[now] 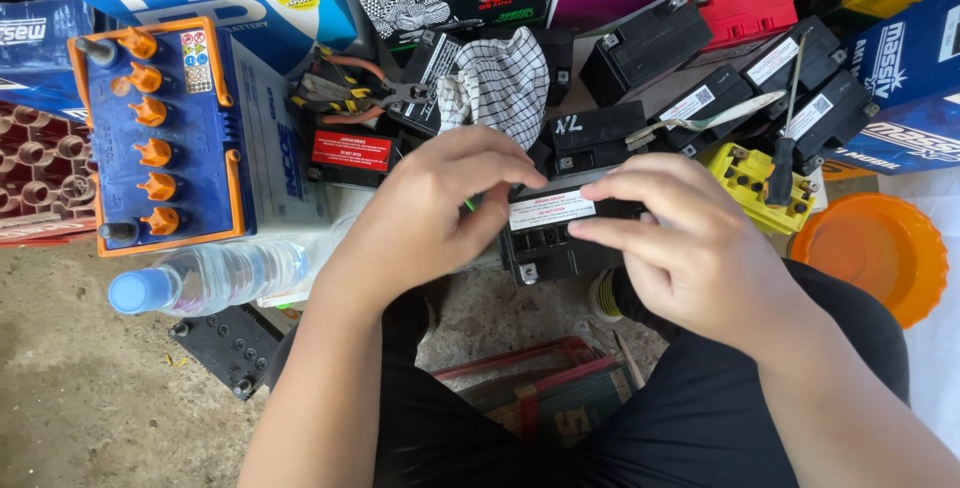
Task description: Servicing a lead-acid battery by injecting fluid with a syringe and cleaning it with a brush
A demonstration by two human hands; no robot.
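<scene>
Small black battery (560,238) sits mid-frame, braced by left hand (430,213) pinching its 9 o'clock side and right hand (680,243) pressing fingertips on its top label, water bottle (205,278) lying at 9 o'clock.

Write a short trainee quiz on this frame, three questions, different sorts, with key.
1. True or false: both the left hand and the right hand touch the small black box-shaped battery with a white label strip.
2. Which thing lies nearest the left forearm? A) the clear plastic water bottle with a blue cap B) the round orange plastic bowl C) the yellow-topped small battery
3. Fill in: the large battery with a blue top and white case has a row of ____ filler caps.

Key: 1 true; 2 A; 3 orange.
</scene>
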